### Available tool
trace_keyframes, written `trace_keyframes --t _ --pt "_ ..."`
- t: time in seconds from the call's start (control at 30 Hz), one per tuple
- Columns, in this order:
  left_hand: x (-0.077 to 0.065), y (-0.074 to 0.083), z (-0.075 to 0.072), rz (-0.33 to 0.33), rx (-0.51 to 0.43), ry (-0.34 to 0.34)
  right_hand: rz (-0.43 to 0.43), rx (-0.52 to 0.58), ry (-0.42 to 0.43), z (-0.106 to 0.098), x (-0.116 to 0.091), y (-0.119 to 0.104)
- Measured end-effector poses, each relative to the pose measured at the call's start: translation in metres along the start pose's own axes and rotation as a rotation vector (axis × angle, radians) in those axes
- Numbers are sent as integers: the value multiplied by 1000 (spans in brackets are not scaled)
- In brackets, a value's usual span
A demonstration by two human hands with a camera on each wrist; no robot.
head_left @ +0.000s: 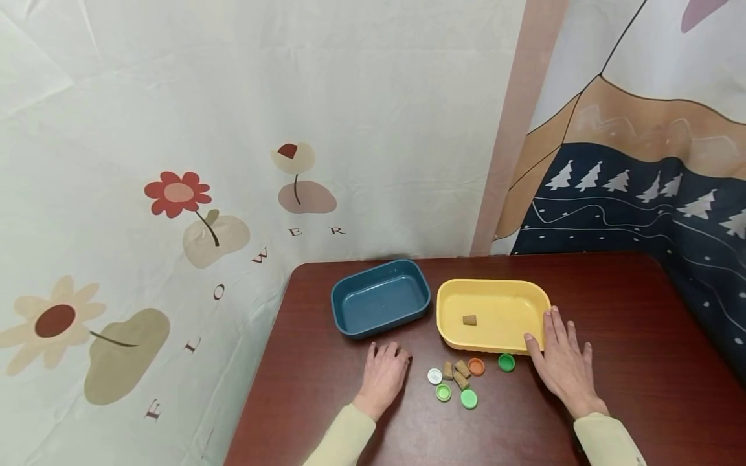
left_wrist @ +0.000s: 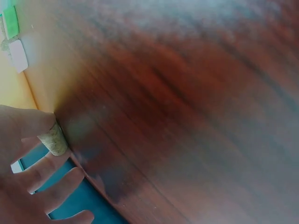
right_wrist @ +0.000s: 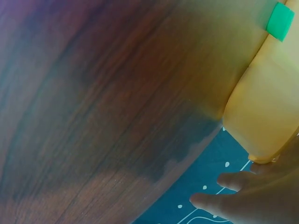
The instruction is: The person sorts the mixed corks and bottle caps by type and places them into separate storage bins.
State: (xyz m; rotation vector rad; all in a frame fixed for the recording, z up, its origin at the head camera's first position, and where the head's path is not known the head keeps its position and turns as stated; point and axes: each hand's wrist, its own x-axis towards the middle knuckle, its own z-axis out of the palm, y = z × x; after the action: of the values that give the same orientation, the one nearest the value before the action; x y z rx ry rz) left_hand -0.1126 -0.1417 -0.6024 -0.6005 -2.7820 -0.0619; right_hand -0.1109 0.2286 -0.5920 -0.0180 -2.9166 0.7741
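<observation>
My left hand (head_left: 384, 372) is low over the table in front of the blue tray (head_left: 340, 317). In the left wrist view, its thumb and fingers pinch a cork (left_wrist: 55, 141), which the hand hides in the head view. My right hand (head_left: 565, 366) rests at the right end of the yellow tray (head_left: 495, 347), fingers mostly straight, thumb and fingertips at the rim. One cork (head_left: 469, 320) lies inside the yellow tray. Between the hands, several corks (head_left: 462, 369) lie among loose bottle caps: a silver cap (head_left: 434, 377), an orange cap (head_left: 476, 366) and several green caps (head_left: 469, 399).
The trays stand side by side toward the back of the dark red-brown table (head_left: 629, 304). A dark green cap (head_left: 506, 362) sits close to the yellow tray's near side. Behind the table hangs a printed cloth (head_left: 396, 129) with flowers and trees.
</observation>
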Motion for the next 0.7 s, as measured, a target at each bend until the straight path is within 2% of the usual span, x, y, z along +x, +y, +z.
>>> trace_keyframes --t 0.3,0.5,0.7 --pt "-3 1 0 -5 9 -4 1 2 1 1 0 0" --pt "-4 5 -2 7 -16 -7 5 9 0 1 0 0" --pt "-1 12 -9 18 -59 41 11 11 -5 0 0 -1"
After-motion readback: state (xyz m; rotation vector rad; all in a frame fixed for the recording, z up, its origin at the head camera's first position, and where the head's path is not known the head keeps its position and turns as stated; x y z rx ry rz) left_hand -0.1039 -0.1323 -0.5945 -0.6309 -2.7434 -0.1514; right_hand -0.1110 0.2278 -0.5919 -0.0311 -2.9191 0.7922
